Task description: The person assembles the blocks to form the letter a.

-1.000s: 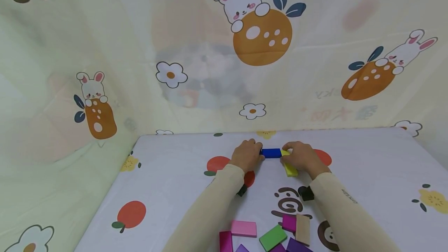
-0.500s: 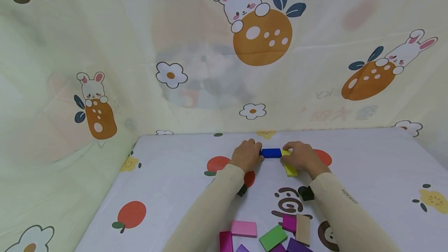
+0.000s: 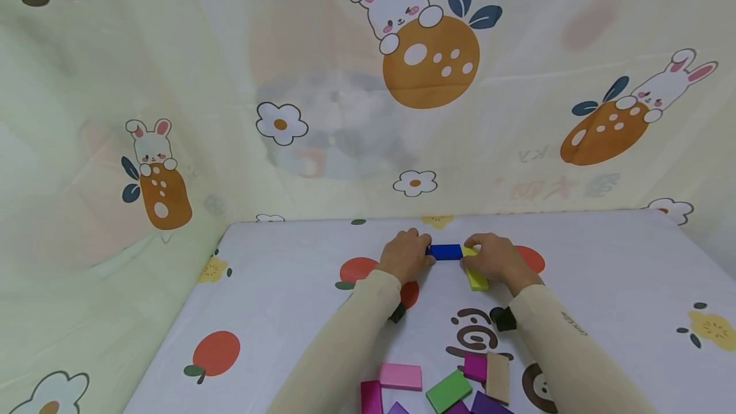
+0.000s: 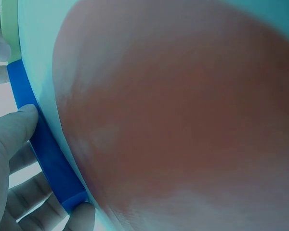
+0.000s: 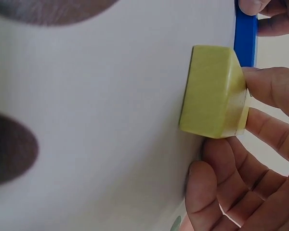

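Observation:
In the head view, a long blue block (image 3: 446,252) lies at the far part of the table, its right end against a yellow piece. My left hand (image 3: 405,255) pinches the blue block's left part; the left wrist view has the thumb (image 4: 25,120) on the near face and fingers behind it. My right hand (image 3: 496,257) holds a yellow block (image 3: 478,280) that points toward me from the blue one's right end. In the right wrist view, thumb and fingers close on this yellow block (image 5: 207,91). Whether the yellow is one block or two, I cannot tell.
Nearer to me lie loose blocks: pink (image 3: 400,376), green (image 3: 448,391), magenta (image 3: 475,367), tan (image 3: 497,378), purple (image 3: 489,404) and others cut by the frame edge. A printed cloth (image 3: 276,312) covers the table. A patterned curtain (image 3: 333,165) rises behind it.

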Available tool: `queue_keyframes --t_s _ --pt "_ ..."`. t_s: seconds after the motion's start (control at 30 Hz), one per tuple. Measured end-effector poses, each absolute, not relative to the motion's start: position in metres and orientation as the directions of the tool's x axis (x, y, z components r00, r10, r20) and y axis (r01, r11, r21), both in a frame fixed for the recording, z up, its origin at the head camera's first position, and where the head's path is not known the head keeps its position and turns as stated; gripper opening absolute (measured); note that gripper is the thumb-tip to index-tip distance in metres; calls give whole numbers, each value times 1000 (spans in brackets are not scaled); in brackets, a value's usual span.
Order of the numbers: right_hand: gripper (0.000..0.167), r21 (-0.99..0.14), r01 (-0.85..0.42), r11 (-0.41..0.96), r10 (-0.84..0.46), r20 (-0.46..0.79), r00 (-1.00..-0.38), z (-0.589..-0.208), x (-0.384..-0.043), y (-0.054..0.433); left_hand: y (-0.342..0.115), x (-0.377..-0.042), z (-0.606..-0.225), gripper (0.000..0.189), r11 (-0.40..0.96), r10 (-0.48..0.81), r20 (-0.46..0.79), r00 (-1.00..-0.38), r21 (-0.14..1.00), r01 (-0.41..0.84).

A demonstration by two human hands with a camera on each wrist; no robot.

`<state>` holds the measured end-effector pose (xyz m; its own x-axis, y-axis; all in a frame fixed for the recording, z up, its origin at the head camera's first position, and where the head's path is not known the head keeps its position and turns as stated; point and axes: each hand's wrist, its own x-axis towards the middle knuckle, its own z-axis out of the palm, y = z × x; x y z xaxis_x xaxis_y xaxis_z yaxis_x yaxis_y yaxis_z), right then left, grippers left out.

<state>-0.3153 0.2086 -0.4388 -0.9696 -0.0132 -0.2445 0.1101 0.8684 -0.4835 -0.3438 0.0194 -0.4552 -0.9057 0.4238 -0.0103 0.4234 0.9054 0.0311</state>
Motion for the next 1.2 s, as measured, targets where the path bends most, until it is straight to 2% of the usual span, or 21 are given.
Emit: queue_keyframes --t_s 1.2 --pt "49 -491 106 864 -15 -236 -972 -440 -317 209 20 -346 -455 38 887 462 9 -887 -35 461"
